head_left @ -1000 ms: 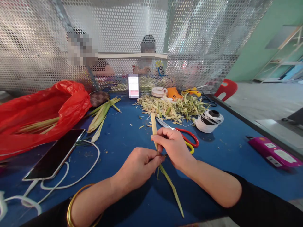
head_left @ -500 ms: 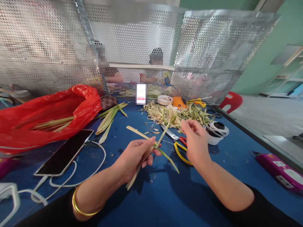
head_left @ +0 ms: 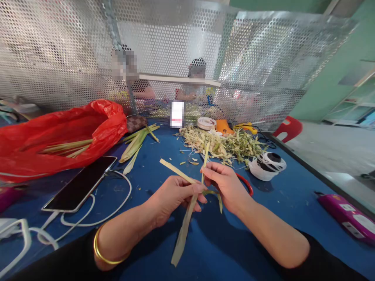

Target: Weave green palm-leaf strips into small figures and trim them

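Pinched between the thumb and fingers of my left hand (head_left: 178,193) are crossed leaf strips. One broad pale strip (head_left: 183,240) hangs down toward me, and a second strip (head_left: 174,169) points up to the left. My right hand (head_left: 224,185), close beside the left, grips an upright narrow leaf strip (head_left: 206,151) with thumb and forefinger. A greenish strip end (head_left: 220,203) droops under the right hand. My fingers hide the spot where the strips cross. Behind my right hand, scissors with a red handle (head_left: 247,185) lie mostly covered.
At the left sit a red plastic bag (head_left: 111,113), a phone (head_left: 79,183) with a white cable, and leaf stalks (head_left: 135,146). Leaf scraps (head_left: 213,142) are heaped at the back, near a white string spool (head_left: 268,166). A purple power strip (head_left: 345,214) lies right. Behind stands a perforated partition (head_left: 175,47).
My right hand has moved left and down to the strips and now grips the upright one. The pale strip under my left hand has swung to hang lower. The scissors became more covered.
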Demonstrator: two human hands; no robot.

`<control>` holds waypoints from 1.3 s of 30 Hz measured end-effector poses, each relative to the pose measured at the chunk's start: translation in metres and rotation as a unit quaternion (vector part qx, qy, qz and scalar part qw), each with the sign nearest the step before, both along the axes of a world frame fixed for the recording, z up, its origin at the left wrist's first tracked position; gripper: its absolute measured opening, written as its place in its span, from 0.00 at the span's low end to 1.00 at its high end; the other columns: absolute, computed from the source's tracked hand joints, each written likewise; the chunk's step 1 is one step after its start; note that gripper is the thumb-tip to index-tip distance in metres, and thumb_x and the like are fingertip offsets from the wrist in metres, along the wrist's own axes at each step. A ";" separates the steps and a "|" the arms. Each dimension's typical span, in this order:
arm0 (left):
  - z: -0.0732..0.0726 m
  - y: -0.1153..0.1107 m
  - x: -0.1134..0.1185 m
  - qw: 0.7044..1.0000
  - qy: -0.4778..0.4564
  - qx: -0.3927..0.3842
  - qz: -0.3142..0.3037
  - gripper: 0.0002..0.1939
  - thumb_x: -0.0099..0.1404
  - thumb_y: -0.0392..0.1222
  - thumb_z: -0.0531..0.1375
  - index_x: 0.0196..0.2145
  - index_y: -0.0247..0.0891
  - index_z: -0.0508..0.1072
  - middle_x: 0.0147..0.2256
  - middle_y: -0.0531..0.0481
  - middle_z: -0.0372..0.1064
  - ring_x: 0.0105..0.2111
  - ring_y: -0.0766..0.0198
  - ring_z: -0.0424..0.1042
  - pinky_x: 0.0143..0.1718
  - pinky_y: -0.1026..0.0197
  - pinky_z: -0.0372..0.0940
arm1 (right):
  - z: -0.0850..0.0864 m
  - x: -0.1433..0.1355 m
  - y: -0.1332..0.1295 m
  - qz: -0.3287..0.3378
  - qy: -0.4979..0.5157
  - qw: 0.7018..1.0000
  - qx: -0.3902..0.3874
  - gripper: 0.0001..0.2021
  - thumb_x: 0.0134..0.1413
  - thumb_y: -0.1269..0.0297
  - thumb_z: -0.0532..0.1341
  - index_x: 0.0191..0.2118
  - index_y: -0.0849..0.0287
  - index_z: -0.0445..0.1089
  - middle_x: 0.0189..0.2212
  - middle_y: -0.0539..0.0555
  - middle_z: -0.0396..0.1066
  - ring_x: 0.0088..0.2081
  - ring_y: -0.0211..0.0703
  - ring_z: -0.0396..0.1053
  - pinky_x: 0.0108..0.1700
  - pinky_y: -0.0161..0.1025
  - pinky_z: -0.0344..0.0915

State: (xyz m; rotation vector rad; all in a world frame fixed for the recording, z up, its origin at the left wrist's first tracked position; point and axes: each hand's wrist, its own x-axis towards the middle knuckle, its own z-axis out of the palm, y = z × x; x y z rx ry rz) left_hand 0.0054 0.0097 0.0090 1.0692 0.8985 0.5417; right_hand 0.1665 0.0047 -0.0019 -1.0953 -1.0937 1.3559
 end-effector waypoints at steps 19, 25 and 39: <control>-0.001 0.011 -0.007 0.977 -0.135 0.034 0.163 0.11 0.51 0.41 0.68 0.32 0.33 0.79 0.31 0.45 0.77 0.32 0.64 0.73 0.38 0.65 0.65 | 0.000 -0.017 -0.020 0.017 -0.328 0.933 0.147 0.10 0.56 0.58 0.58 0.30 0.58 0.71 0.24 0.49 0.69 0.27 0.38 0.64 0.27 0.32 0.58; -0.002 0.006 -0.001 0.972 -0.157 0.026 0.174 0.07 0.50 0.38 0.68 0.28 0.32 0.78 0.26 0.48 0.75 0.27 0.69 0.69 0.31 0.70 0.62 | -0.011 -0.021 -0.022 0.024 -0.390 0.889 0.238 0.11 0.58 0.67 0.55 0.25 0.58 0.65 0.24 0.50 0.66 0.30 0.40 0.63 0.33 0.34 0.59; 0.001 0.016 -0.010 0.966 -0.172 -0.022 0.190 0.06 0.56 0.34 0.62 0.33 0.30 0.75 0.25 0.49 0.72 0.25 0.66 0.72 0.34 0.64 0.68 | 0.004 0.000 -0.020 -0.165 -0.510 0.727 0.428 0.06 0.60 0.66 0.55 0.40 0.59 0.68 0.33 0.56 0.70 0.37 0.45 0.66 0.41 0.41 0.59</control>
